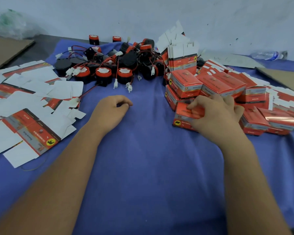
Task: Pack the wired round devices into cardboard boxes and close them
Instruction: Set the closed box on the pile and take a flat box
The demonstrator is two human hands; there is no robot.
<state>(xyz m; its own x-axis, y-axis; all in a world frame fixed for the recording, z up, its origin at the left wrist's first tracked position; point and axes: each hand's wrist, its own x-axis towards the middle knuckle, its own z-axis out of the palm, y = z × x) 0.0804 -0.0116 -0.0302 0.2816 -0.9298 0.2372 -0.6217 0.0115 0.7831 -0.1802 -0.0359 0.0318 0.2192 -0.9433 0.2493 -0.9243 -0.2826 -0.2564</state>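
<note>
A heap of black-and-red round devices [120, 65] with red wires and white plugs lies at the back middle of the blue cloth. Closed red boxes [222, 83] are stacked at the right. My right hand [214, 112] grips one closed red box [183, 117] at the front of that stack, fingers curled over its top. My left hand [112, 107] rests on the cloth in the middle, fingers loosely curled, holding nothing. Flat unfolded boxes [29, 102] are spread out on the left.
A bundle of flat boxes [182, 55] stands upright behind the stack. Brown cardboard sheets [5, 51] lie at the far left and far right. A plastic bottle [268, 55] lies at the back right, a plastic bag [12, 24] at the back left. The blue cloth [143, 167] covers the table.
</note>
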